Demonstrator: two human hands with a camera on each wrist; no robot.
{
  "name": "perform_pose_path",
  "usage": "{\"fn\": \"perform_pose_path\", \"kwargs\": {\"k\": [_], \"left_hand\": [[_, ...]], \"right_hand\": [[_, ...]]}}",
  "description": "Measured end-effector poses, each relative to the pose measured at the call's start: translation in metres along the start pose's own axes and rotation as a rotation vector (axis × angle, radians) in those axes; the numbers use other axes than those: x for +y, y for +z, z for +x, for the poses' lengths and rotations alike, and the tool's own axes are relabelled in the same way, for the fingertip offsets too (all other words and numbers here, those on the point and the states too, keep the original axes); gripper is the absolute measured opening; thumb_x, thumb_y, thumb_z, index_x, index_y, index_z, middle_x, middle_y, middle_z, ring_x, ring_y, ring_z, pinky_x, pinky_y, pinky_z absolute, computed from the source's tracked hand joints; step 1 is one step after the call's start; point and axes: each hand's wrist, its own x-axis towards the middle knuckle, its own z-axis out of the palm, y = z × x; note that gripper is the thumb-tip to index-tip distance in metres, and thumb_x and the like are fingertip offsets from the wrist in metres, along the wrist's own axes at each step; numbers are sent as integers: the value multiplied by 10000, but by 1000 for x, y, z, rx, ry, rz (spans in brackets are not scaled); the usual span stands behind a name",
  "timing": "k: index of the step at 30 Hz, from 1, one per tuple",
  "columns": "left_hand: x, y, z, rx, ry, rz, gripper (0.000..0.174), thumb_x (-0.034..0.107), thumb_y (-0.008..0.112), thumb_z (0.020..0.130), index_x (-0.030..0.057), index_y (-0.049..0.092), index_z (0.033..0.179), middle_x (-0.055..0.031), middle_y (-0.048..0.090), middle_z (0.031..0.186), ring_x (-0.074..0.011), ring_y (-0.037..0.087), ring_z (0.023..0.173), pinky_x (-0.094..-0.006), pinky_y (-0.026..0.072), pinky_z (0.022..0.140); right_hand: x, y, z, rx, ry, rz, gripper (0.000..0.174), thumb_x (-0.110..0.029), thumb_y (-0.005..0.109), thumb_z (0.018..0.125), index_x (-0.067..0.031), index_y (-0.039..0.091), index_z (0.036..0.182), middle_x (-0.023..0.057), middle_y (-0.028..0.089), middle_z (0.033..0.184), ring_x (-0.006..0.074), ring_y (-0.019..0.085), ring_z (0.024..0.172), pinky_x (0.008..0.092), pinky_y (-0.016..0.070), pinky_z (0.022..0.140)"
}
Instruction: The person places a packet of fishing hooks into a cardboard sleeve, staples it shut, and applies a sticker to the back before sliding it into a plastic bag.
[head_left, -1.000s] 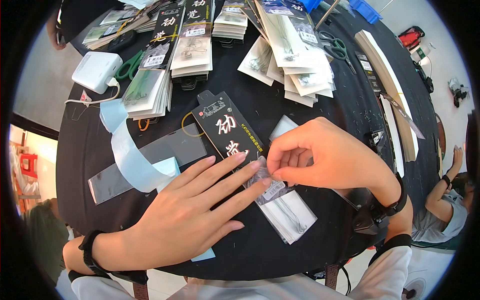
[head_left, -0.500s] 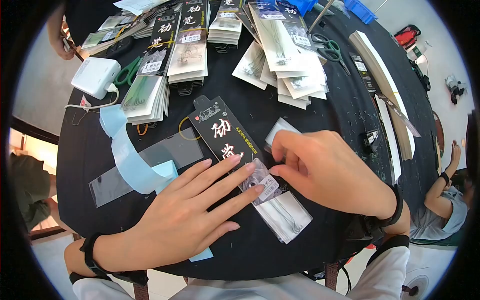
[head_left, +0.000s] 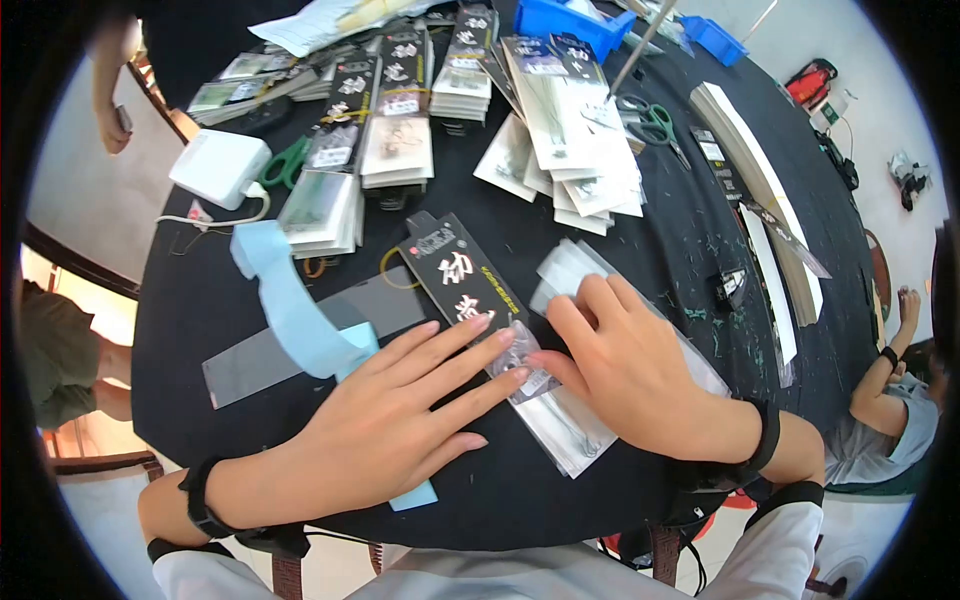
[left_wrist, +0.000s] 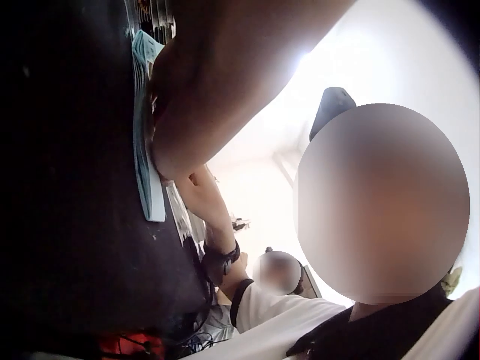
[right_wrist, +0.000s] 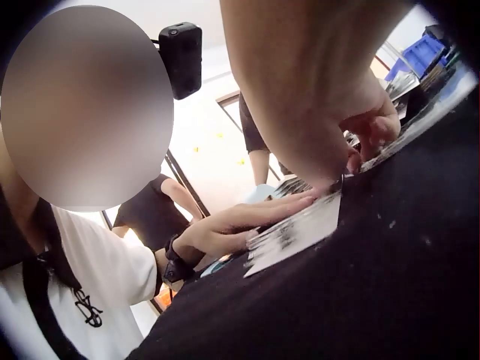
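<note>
A black printed card package (head_left: 455, 265) lies slantwise on the dark table, with a white card of thin hooked lines (head_left: 572, 432) at its near end. My left hand (head_left: 385, 415) rests flat across the middle of the package, fingers straight and spread. At the package's right edge, my right hand (head_left: 635, 375) touches the crinkled clear plastic (head_left: 515, 345) with its thumb. Its other fingers bend down over clear sleeves (head_left: 570, 268) beside the package; their tips are hidden, so I cannot tell whether they pinch anything. In the right wrist view, the right fingers (right_wrist: 375, 135) curl down close to the tabletop.
A blue paper strip (head_left: 290, 310) and a clear sleeve (head_left: 240, 365) lie left, near a yellow rubber band (head_left: 397, 270). Stacked packages (head_left: 400, 150), a white charger (head_left: 220, 165) and green-handled scissors (head_left: 655, 125) stand farther back. Long white strips (head_left: 760, 190) lie right.
My right hand has opened out from a close finger-and-thumb pose and moved slightly down and over the sleeves, which show more now. The left hand stays flat on the package.
</note>
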Motion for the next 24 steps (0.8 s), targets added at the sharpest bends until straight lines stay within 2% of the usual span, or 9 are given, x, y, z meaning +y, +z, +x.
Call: {"fn": "perform_pose_path", "kwargs": {"k": [6, 7, 9, 11, 13, 15, 19, 22, 24], "left_hand": [[0, 7, -6, 68, 55, 29, 570, 286, 578, 868, 113, 386, 1375, -128, 331, 1439, -314, 301, 1333, -452, 288, 1058], [0, 7, -6, 66, 65, 39, 591, 298, 565, 881, 67, 356, 1383, -137, 330, 1438, -315, 292, 1338, -444, 284, 1062], [-1, 8, -7, 95, 62, 35, 598, 301, 564, 882, 41, 352, 1377, -141, 334, 1435, -312, 289, 1341, -440, 284, 1063], [0, 8, -7, 112, 75, 38, 610, 310, 559, 887, -8, 347, 1362, -152, 345, 1426, -302, 285, 1345, -426, 282, 1067], [0, 8, -7, 132, 86, 48, 597, 296, 567, 883, -3, 358, 1356, -152, 346, 1426, -301, 293, 1342, -422, 289, 1063], [2, 8, -8, 154, 93, 54, 585, 282, 575, 879, 3, 369, 1350, -151, 346, 1426, -300, 301, 1339, -418, 297, 1060], [10, 5, -8, 260, 83, 12, 518, 202, 604, 859, 2, 418, 1300, -183, 364, 1397, -324, 350, 1303, -409, 352, 1023], [15, 7, -9, 368, 57, 32, 474, 161, 616, 847, -15, 444, 1252, -217, 416, 1319, -352, 425, 1221, -411, 388, 987], [21, 9, -10, 457, -74, -84, 462, 153, 623, 839, -22, 454, 1232, -211, 454, 1257, -354, 463, 1159, -417, 396, 969]], "right_hand": [[-13, -9, -9, 23, 3, -9, 296, -264, 669, 785, -16, 531, 870, 110, 512, 788, 259, 528, 799, 338, 463, 561], [-16, -12, -11, 5, 31, 9, 322, -280, 681, 774, -9, 526, 857, 114, 521, 769, 260, 534, 780, 343, 462, 551], [-21, -11, -15, 34, 58, 11, 409, -331, 721, 735, 10, 515, 828, 123, 541, 699, 269, 545, 703, 351, 459, 535], [-24, -7, -17, 59, 70, 13, 418, -333, 728, 727, 11, 509, 818, 123, 541, 686, 274, 549, 695, 356, 458, 537], [-25, -5, -17, 81, 87, 18, 427, -335, 736, 719, 11, 504, 808, 122, 540, 674, 279, 552, 687, 361, 458, 538], [-24, -4, -16, 8, 158, 97, 426, -335, 747, 708, -1, 493, 783, 132, 555, 675, 288, 564, 692, 374, 458, 545], [-23, -2, -16, 44, 143, 102, 429, -334, 752, 705, -11, 482, 788, 135, 561, 663, 295, 565, 702, 387, 460, 558], [-28, -2, -19, 173, 96, 109, 439, -333, 746, 718, -1, 476, 817, 149, 584, 656, 323, 592, 675, 407, 464, 558], [-36, -8, -19, 29, 246, 195, 424, -312, 737, 737, 2, 474, 844, 150, 593, 631, 356, 614, 621, 422, 467, 548]]}}
